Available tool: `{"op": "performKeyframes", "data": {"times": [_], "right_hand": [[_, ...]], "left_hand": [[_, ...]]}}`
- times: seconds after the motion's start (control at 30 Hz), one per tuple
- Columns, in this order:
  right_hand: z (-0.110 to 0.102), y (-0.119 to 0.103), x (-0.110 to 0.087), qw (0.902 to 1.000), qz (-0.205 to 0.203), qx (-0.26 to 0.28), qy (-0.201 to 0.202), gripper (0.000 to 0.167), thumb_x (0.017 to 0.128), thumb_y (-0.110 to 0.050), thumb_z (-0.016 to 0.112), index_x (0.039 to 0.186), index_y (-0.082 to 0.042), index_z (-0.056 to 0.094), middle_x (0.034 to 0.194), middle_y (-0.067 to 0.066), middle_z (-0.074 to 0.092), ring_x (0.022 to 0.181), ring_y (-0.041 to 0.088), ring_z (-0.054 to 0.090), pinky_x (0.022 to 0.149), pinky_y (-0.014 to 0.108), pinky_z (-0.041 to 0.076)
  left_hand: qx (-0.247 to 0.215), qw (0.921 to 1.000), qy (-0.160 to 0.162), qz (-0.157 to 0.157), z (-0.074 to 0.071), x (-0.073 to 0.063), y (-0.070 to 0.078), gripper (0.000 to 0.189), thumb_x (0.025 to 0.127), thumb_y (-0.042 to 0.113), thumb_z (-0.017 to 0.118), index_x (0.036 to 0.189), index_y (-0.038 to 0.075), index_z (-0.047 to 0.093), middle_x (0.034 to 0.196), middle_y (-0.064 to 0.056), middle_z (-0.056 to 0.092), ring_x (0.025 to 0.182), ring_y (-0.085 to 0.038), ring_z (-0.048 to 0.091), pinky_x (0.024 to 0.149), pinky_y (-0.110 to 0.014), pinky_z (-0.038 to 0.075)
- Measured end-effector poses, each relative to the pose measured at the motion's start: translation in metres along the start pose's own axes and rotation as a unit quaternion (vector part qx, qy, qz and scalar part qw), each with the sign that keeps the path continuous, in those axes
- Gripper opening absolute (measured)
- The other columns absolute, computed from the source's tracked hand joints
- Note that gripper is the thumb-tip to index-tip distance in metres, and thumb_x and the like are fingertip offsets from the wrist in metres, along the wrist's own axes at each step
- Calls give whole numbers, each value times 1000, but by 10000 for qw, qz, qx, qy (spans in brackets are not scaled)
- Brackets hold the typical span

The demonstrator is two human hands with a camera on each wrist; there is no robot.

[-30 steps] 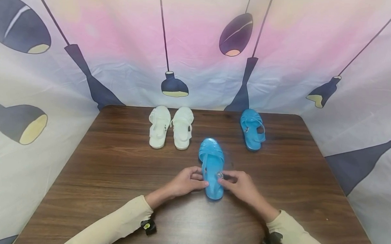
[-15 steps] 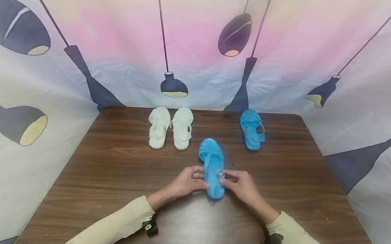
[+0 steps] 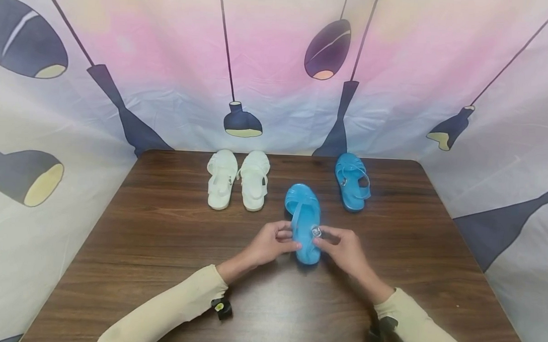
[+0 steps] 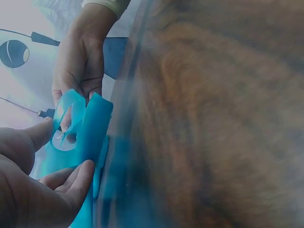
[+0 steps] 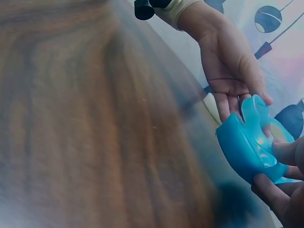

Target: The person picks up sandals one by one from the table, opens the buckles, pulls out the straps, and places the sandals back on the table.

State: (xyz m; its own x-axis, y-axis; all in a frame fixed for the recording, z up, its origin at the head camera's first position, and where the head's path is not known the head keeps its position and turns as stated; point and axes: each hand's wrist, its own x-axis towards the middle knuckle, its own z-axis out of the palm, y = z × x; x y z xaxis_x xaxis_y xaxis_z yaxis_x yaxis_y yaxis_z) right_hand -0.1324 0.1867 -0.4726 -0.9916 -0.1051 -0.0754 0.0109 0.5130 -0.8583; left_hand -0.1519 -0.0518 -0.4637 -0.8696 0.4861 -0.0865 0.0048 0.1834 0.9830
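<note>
A blue sandal (image 3: pixel 303 212), its toe pointing to the back, is between both hands in the head view. My left hand (image 3: pixel 271 242) holds its left side near the heel, thumb over the edge. My right hand (image 3: pixel 344 248) pinches the right side by the shiny buckle (image 3: pixel 316 232). In the left wrist view the sandal's heel (image 4: pixel 94 128) shows the sole lifted off the table. The right wrist view has the heel (image 5: pixel 240 147) too, with fingers on both sides. Another blue sandal (image 3: pixel 352 186) lies at the back right.
Two white sandals (image 3: pixel 220 181) lie side by side at the back, left of the middle. A brown wooden table (image 3: pixel 163 227) lies under everything, and a printed cloth (image 3: pixel 178 62) with lamp pictures hangs behind it.
Both hands have moved the blue sandal toward the back of the table and slightly right. The other sandals stay in their places.
</note>
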Motion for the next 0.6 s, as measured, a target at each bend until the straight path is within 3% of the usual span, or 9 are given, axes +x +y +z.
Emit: {"op": "performKeyframes", "data": {"times": [0.33, 0.6], "right_hand": [[-20, -5, 24, 9983, -374, -258, 360, 48, 93, -35, 77, 132, -8, 69, 131, 11, 69, 123, 31, 64, 96, 51, 55], [-33, -7, 49, 9970, -473, -273, 547, 49, 94, -34, 76, 133, -5, 67, 132, 15, 68, 120, 33, 65, 92, 50, 57]], "left_hand": [[96, 9991, 361, 205, 2, 32, 10, 54, 92, 15, 77, 138, -4, 56, 126, -22, 69, 116, -30, 68, 94, -35, 57], [31, 9986, 468, 253, -2, 60, 14, 55, 94, 18, 76, 141, -2, 55, 126, -18, 70, 116, -25, 69, 95, -36, 56]]}}
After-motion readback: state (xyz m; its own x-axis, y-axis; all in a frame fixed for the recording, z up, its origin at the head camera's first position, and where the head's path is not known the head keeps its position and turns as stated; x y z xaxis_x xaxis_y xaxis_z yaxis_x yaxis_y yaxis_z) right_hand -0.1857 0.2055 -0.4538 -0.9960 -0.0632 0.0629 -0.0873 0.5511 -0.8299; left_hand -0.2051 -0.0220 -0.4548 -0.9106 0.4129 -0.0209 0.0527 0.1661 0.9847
